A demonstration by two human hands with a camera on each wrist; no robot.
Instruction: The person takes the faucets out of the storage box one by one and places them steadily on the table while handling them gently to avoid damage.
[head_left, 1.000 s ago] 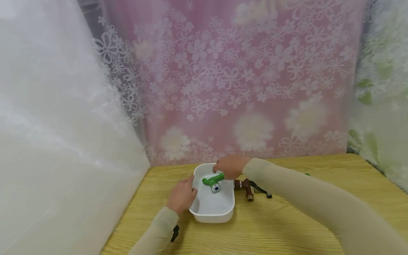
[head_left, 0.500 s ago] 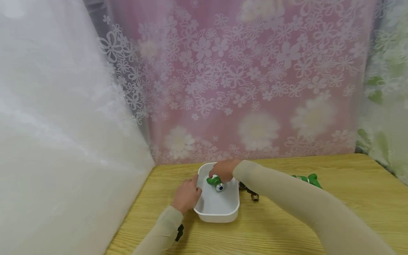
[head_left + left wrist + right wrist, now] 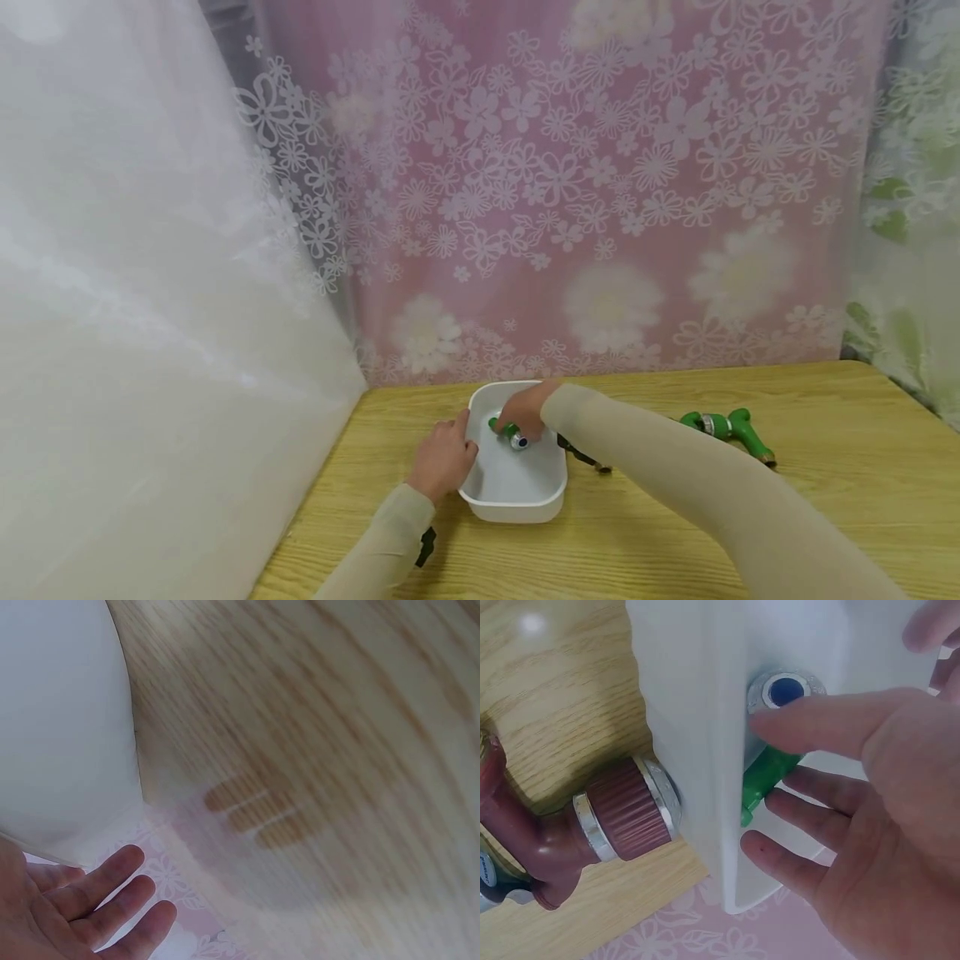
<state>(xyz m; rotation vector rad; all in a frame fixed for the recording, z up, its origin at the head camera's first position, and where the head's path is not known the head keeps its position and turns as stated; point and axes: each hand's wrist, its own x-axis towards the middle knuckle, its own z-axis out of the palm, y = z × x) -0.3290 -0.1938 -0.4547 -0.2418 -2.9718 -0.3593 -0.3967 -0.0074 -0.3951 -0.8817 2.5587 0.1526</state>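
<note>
A white tub (image 3: 517,487) stands on the wooden table with a green faucet (image 3: 510,428) lying inside it. My right hand (image 3: 522,410) reaches down into the tub over this faucet. In the right wrist view the thumb lies across the faucet's silver collar (image 3: 761,688), and the spread fingers (image 3: 810,817) are beside its green body; the fingertips are not wrapped round it. My left hand (image 3: 442,457) is at the tub's left rim, with its fingers (image 3: 112,874) loosely extended in the left wrist view. Part of the faucet is hidden by my right hand.
Just right of the tub lies a maroon faucet (image 3: 551,836), mostly covered by my right forearm in the head view. Another green faucet (image 3: 738,431) is farther right. A pale curtain (image 3: 187,333) borders the table's left side, and a pink floral curtain (image 3: 600,208) hangs behind.
My right hand has moved slightly left and down into the tub, covering more of the green faucet. The view has shifted slightly; my left hand stays at the rim.
</note>
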